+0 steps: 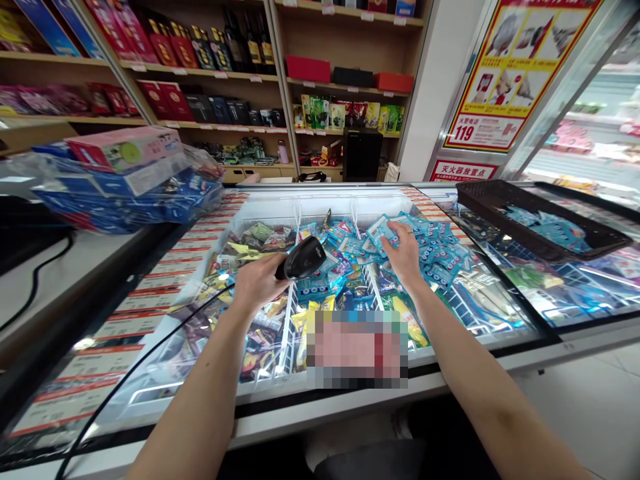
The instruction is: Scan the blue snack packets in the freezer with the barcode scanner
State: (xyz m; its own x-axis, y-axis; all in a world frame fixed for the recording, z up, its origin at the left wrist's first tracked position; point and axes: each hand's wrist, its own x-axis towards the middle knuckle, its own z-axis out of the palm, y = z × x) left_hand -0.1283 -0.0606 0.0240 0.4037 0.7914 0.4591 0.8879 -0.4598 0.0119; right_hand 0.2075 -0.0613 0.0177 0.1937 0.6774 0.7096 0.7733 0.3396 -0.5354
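Note:
My left hand (261, 280) is wrapped round a black corded barcode scanner (303, 259), whose head points right above the freezer's glass top. Its cable (155, 357) runs back across the glass to the lower left. At the right, my right hand (404, 252) grips a light-blue packet (380, 233) by its edge, thumb and fingers closed on it. Around and below that hand, more light-blue packets (443, 267) lie in a loose pile on the glass. Beneath the glass are wire baskets with colourful wrapped ice creams (265, 320).
A dark brown tray (530, 250) with several blue packets stands on the right freezer. Plastic-wrapped blue boxes (135, 183) are stacked at the left. Price labels (170, 283) line the glass sides. Shelves (215, 73) of goods rise behind. A blurred patch (357, 347) hides the front middle.

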